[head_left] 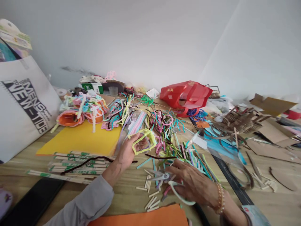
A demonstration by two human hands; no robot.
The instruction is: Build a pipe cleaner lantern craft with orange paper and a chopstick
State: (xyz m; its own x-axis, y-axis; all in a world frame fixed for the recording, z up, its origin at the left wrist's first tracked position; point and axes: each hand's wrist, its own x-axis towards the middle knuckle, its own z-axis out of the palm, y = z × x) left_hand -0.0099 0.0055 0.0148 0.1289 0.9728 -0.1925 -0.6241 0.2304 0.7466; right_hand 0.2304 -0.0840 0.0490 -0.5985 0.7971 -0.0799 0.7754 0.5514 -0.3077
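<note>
A yellow paper sheet [87, 138] lay on the wooden table [127, 194]. To the sheet's left stood a white shopping bag [25, 106] lettered NEW-TIDE. Paper-wrapped chopsticks [80, 172] lay just on its near side, and a black smartphone [33, 202] nearer still. Beyond the sheet were a green-and-white box [94, 87] and a clear plastic cup [113, 91]. Well to its right sat a red gift bag [175, 91] and, farther right, brown woven baskets [237, 121].

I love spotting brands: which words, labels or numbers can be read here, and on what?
"NEW-TIDE": white bag
"MENS": white bag
"TO": white bag
Smaller print, white bag: too small to read.
Red bag, green-and-white box, wrapped sticks, package at upper left: markings too blurred to read.
</note>
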